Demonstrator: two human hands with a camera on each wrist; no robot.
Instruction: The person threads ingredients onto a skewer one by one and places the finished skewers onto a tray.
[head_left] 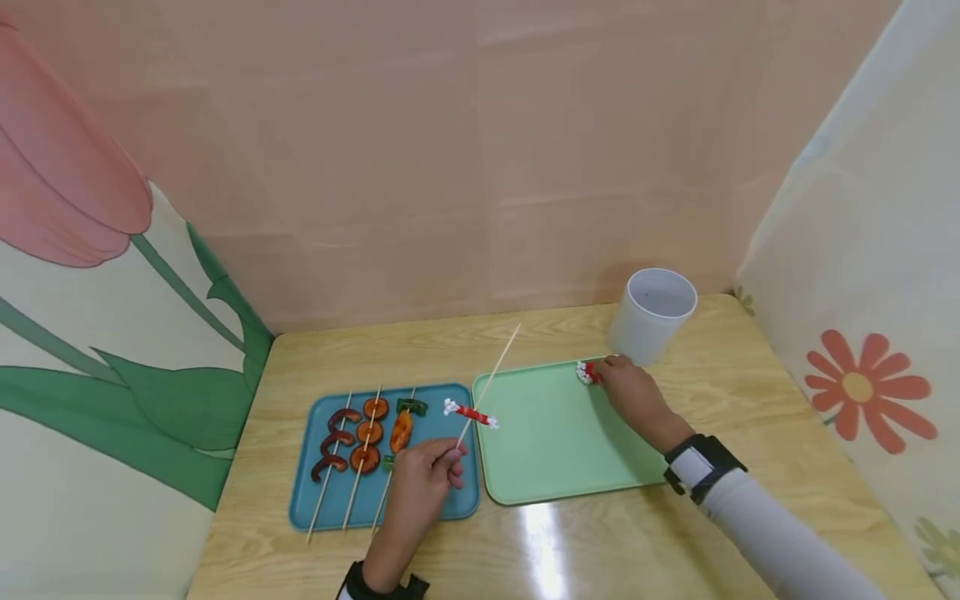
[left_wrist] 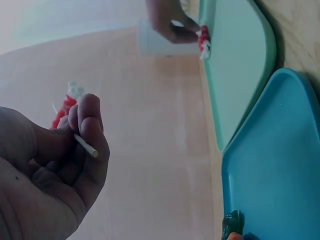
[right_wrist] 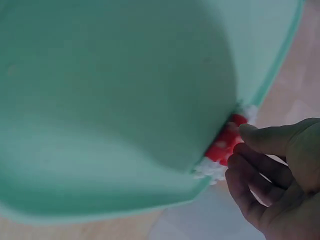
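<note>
My left hand (head_left: 429, 475) pinches the lower end of a bamboo skewer (head_left: 491, 379) above the blue tray (head_left: 450, 500); a red-and-white piece (head_left: 470, 413) is threaded on it. The left wrist view shows the fingers (left_wrist: 85, 135) curled round the skewer's end (left_wrist: 87, 146). My right hand (head_left: 630, 392) reaches to the far corner of the green tray (head_left: 555, 433) and its fingertips (right_wrist: 245, 145) pinch a second red-and-white piece (head_left: 587, 372) lying at the rim (right_wrist: 270, 75).
Three loaded skewers (head_left: 360, 442) with brown, orange and green pieces lie on the blue tray. A white cup (head_left: 651, 315) stands behind the green tray, close to my right hand. Patterned walls close in the wooden table (head_left: 712, 517) on three sides.
</note>
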